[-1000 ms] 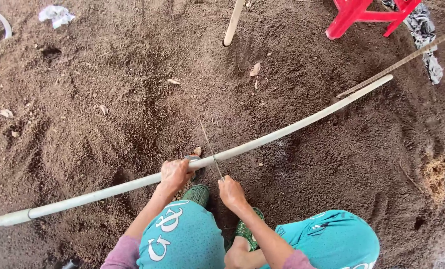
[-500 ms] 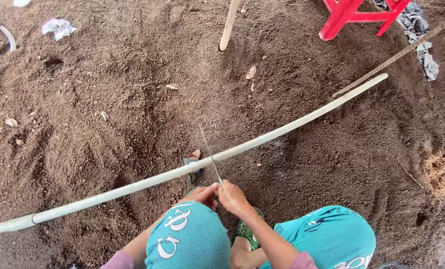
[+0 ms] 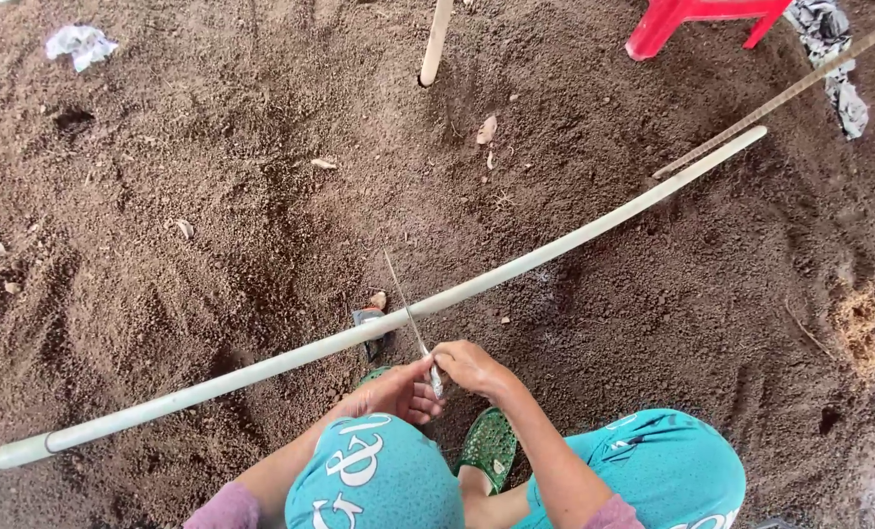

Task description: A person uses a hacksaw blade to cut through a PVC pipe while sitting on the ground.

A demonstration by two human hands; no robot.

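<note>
Both hands, left hand [image 3: 393, 392] and right hand [image 3: 469, 364], gripped a thin pale sliver [image 3: 408, 313] laid across the long pale bamboo pole [image 3: 516, 266]; no cut showed in the pole.

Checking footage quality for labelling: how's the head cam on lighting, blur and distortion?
Head view: soft, even daylight, faint shadows, no glare. Wide-angle distortion bows the long pale pole across the soil. Focus is sharp on the soil grains; the thin blade gripped by the left hand and right hand reads clearly, with no motion blur.
</note>
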